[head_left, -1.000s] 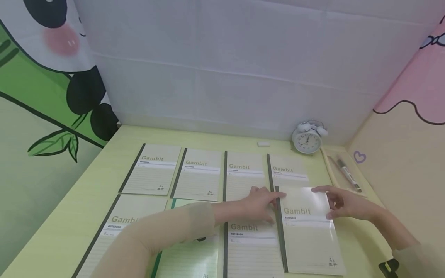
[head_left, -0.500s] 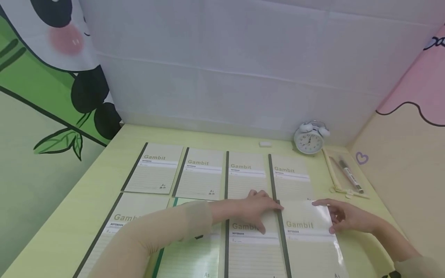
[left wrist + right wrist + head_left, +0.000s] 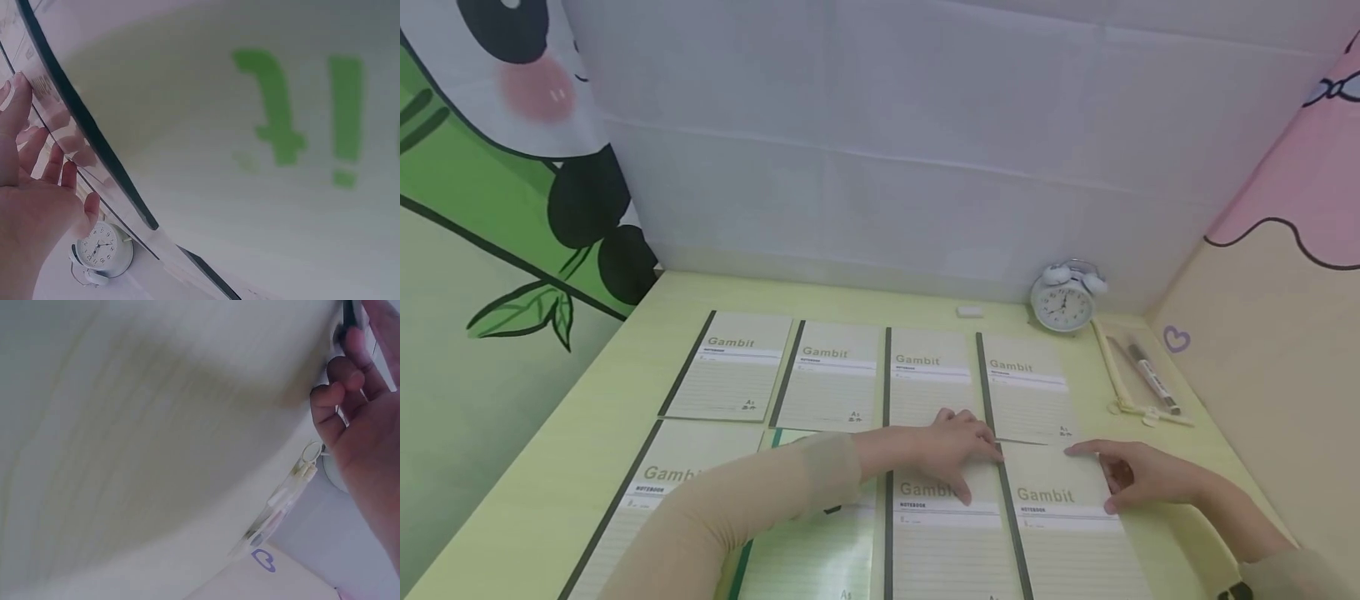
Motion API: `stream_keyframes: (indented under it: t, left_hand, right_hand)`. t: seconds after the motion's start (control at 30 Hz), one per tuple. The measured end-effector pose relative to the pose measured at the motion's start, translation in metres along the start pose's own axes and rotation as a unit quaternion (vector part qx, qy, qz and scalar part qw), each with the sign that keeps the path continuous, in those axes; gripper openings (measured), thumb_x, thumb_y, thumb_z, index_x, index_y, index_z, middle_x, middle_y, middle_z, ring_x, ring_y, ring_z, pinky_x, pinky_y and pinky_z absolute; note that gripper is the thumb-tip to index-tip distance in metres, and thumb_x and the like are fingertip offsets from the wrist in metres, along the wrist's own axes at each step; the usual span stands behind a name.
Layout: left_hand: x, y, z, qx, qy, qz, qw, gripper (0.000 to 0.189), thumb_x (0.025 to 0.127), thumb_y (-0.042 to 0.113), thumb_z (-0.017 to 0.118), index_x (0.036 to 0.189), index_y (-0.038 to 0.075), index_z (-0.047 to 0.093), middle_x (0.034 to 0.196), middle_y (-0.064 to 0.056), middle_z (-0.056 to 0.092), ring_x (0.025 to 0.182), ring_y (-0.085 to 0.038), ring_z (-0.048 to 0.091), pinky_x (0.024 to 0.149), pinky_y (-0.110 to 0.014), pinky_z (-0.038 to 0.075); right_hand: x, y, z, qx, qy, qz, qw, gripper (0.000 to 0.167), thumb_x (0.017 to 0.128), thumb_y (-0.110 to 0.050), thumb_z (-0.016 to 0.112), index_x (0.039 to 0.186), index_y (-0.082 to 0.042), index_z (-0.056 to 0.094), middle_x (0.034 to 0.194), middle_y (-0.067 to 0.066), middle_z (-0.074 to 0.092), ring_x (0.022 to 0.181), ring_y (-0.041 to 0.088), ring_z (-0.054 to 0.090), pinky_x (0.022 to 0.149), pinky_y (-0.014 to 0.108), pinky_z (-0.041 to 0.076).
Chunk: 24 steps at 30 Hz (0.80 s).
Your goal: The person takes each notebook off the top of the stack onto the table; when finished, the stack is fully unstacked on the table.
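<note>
A pale Gambit notebook with a dark spine lies at the right end of the front row. My right hand grips its upper right corner, forefinger on the top edge and thumb on the right edge. Across the neighbouring notebook stretches my left hand, fingers spread and tips at the first notebook's upper spine. The left wrist view shows the left hand with loosely bent fingers along dark spines. In the right wrist view the right hand has curled fingers; its grip is partly hidden at the frame's edge.
Several matching notebooks lie in a back row, the rightmost notebook just above the held one. A green-spined notebook is partly under my left sleeve. Behind stand an alarm clock and a white eraser; a zip pouch with a marker lies right.
The right-hand notebook has come down toward me, off the back-row notebook it overlapped, and now lies flat below it. Both hands have moved slightly nearer with it.
</note>
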State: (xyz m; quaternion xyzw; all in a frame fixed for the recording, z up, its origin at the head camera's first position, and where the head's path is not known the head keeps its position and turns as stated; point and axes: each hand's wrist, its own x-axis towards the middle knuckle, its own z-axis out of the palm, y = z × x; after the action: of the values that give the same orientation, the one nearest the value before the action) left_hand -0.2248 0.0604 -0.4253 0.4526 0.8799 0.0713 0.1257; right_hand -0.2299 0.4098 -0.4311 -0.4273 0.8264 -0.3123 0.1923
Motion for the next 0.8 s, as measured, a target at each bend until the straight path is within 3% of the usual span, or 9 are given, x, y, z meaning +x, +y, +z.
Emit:
stream_keyframes:
  t: [0.23, 0.47, 0.63, 0.8]
  left_hand:
    - [-0.001, 0.0, -0.001, -0.004, -0.004, 0.001, 1.0, 0.075, 0.069, 0.049, 0.078, 0.137, 0.035, 0.049, 0.138, 0.011, 0.044, 0.124, -0.01, 0.035, 0.099, -0.035, 0.026]
    - [-0.009, -0.005, -0.01, -0.004, 0.022, 0.011, 0.9997, 0.079, 0.072, 0.056, 0.073, 0.141, 0.036, 0.041, 0.144, 0.014, 0.039, 0.125, -0.01, 0.034, 0.1, -0.037, 0.027]
    - [-0.031, -0.011, -0.034, -0.043, 0.059, 0.007, 0.9973, 0.075, 0.077, 0.055, 0.07, 0.143, 0.033, 0.039, 0.147, 0.012, 0.037, 0.13, -0.015, 0.032, 0.102, -0.045, 0.025]
    - [-0.066, -0.026, -0.056, -0.065, 0.123, -0.049, 0.9891, 0.073, 0.082, 0.058, 0.063, 0.144, 0.031, 0.037, 0.148, 0.01, 0.037, 0.135, -0.018, 0.03, 0.107, -0.052, 0.021]
  right_hand:
    - [0.004, -0.002, -0.002, -0.013, -0.016, 0.001, 0.9998, 0.069, 0.073, -0.023, 0.079, 0.133, -0.006, 0.048, 0.062, 0.007, 0.047, 0.061, -0.007, 0.039, 0.055, 0.014, 0.04]
    - [0.017, -0.025, -0.026, -0.053, 0.016, 0.009, 0.9984, 0.068, 0.074, -0.017, 0.079, 0.135, -0.011, 0.048, 0.066, 0.001, 0.046, 0.057, 0.009, 0.041, 0.052, 0.016, 0.037]
    - [0.035, -0.051, -0.046, -0.082, 0.072, -0.018, 0.9939, 0.067, 0.076, -0.012, 0.077, 0.135, -0.012, 0.046, 0.071, 0.0, 0.045, 0.057, 0.013, 0.04, 0.051, 0.018, 0.037]
    - [0.055, -0.079, -0.057, -0.148, 0.153, -0.01, 0.9771, 0.064, 0.078, -0.016, 0.077, 0.135, -0.014, 0.047, 0.071, -0.004, 0.045, 0.058, 0.005, 0.038, 0.052, 0.018, 0.036]
